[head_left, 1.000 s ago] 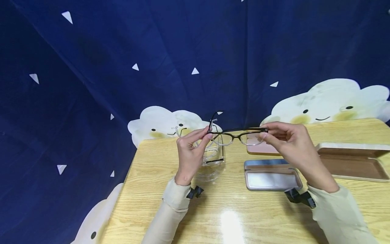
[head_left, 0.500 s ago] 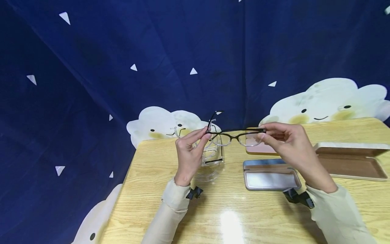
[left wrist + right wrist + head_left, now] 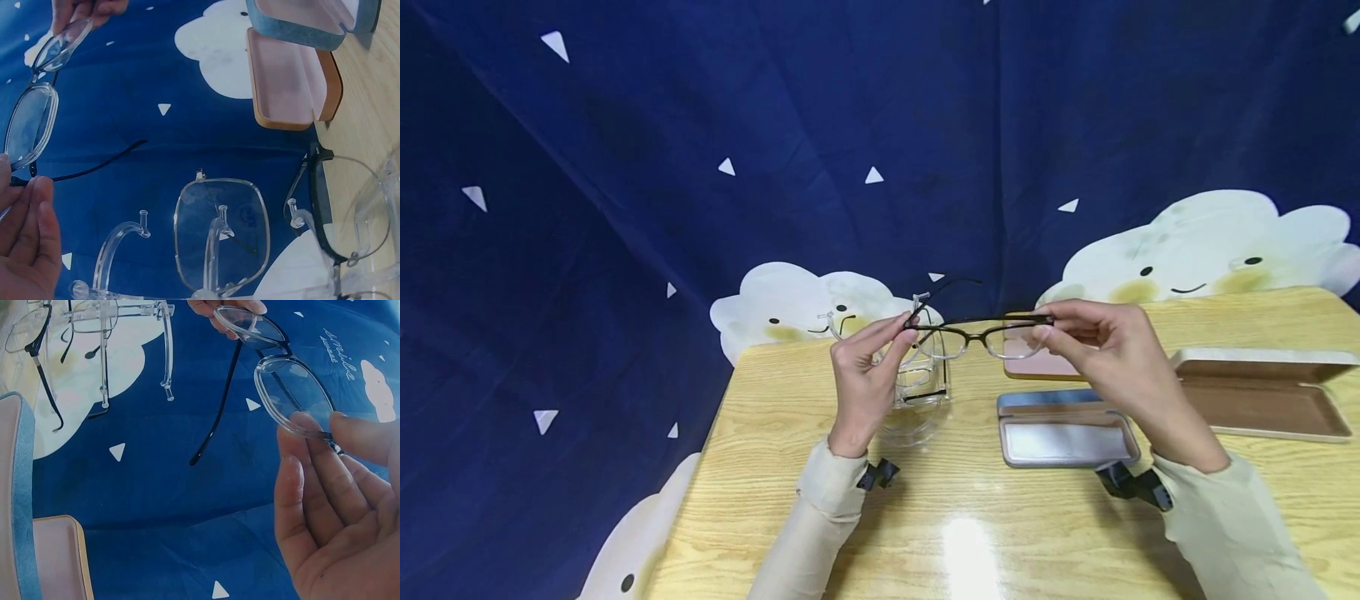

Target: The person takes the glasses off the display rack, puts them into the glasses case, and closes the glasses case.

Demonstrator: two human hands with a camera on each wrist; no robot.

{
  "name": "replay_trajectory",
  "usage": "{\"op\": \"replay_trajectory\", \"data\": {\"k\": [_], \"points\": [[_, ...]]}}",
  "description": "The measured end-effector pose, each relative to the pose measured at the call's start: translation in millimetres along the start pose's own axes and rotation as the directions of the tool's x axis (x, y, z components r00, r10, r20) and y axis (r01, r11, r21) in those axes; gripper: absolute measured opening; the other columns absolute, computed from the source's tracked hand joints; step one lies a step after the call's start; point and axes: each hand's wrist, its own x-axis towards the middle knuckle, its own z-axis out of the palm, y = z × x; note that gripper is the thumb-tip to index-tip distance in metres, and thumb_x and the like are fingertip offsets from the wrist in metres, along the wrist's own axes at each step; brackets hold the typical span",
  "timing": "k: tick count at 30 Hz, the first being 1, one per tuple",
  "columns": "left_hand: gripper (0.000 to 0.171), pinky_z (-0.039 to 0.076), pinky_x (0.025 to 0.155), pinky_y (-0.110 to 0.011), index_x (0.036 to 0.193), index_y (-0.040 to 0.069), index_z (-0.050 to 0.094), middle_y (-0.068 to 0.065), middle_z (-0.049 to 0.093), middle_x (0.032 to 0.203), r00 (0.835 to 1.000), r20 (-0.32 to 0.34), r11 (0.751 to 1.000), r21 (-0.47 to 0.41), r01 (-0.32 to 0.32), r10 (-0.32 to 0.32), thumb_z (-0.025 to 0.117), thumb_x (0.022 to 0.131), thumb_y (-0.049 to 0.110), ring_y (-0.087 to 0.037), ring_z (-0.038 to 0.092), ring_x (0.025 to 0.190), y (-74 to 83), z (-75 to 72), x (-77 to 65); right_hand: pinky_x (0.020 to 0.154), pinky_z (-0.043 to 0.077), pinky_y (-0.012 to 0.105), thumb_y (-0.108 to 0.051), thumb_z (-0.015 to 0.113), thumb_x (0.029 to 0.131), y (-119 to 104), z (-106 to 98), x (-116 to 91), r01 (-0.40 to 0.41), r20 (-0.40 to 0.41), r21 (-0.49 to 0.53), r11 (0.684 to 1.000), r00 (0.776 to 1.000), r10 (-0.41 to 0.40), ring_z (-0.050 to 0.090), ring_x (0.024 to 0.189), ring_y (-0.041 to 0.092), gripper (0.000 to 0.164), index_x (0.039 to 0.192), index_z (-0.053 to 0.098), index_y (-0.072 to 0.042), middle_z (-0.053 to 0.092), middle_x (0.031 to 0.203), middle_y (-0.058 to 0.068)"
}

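In the head view, a pair of black half-rim-look eyeglasses (image 3: 975,337) with clear lower rims is held up above the table. My left hand (image 3: 867,375) pinches its left corner by the hinge. The right hand (image 3: 1120,358) grips the other corner between thumb and fingers. One temple lies folded across behind the lenses; the left temple (image 3: 103,165) angles away from the frame, part folded. Behind my left hand stands a clear glasses stand (image 3: 916,432) bearing other eyeglasses (image 3: 222,234), partly hidden in the head view.
An open blue case (image 3: 1067,398) with a pale lining lies below the right hand. Behind it sits a pink case (image 3: 1037,365) with an orange edge, partly covered. An open white case (image 3: 1262,408), brown inside, is at right. A dark blue curtain (image 3: 850,125) hangs behind the table.
The left temple has swung inward, its tip moving to the right behind the frame. Both hands keep their hold on the eyeglasses, nearly in place.
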Motion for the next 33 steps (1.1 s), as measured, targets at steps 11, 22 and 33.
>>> {"op": "replay_trajectory", "data": {"k": [11, 22, 33], "points": [[0.020, 0.064, 0.091, -0.033, 0.111, -0.009, 0.076, -0.024, 0.078, 0.106, 1.000, 0.002, 0.998, -0.051, 0.025, -0.025, 0.075, 0.093, -0.001, -0.037, 0.079, 0.097, 0.1, 1.1, -0.2, 0.066, 0.053, 0.010, -0.011, 0.077, 0.095, -0.5, 0.6, 1.0, 0.012, 0.003, 0.003, 1.000, 1.000, -0.012, 0.070, 0.077, -0.011, 0.024, 0.116, 0.076, 0.001, 0.069, 0.083, -0.038], [0.019, 0.065, 0.087, -0.033, 0.109, -0.006, 0.078, -0.021, 0.080, 0.102, 0.998, 0.002, 0.998, -0.020, 0.058, -0.058, 0.076, 0.093, 0.003, -0.031, 0.080, 0.089, 1.4, 1.0, -1.0, 0.067, 0.054, 0.009, -0.009, 0.077, 0.095, 1.5, 1.2, 0.8, 0.029, 0.010, 0.011, 1.000, 1.000, -0.029, 0.070, 0.076, -0.010, 0.023, 0.116, 0.076, 0.001, 0.069, 0.085, -0.037], [0.016, 0.065, 0.084, -0.032, 0.106, -0.006, 0.078, -0.021, 0.080, 0.099, 0.997, 0.033, 0.998, -0.009, 0.066, -0.066, 0.077, 0.092, 0.002, -0.031, 0.080, 0.085, 3.3, 2.6, 0.0, 0.055, 0.049, 0.016, -0.008, 0.078, 0.093, 5.4, -0.8, 2.8, 0.065, -0.036, -0.024, 0.998, 0.997, -0.066, 0.062, 0.064, -0.001, 0.020, 0.112, 0.079, -0.001, 0.067, 0.081, -0.028]]}}
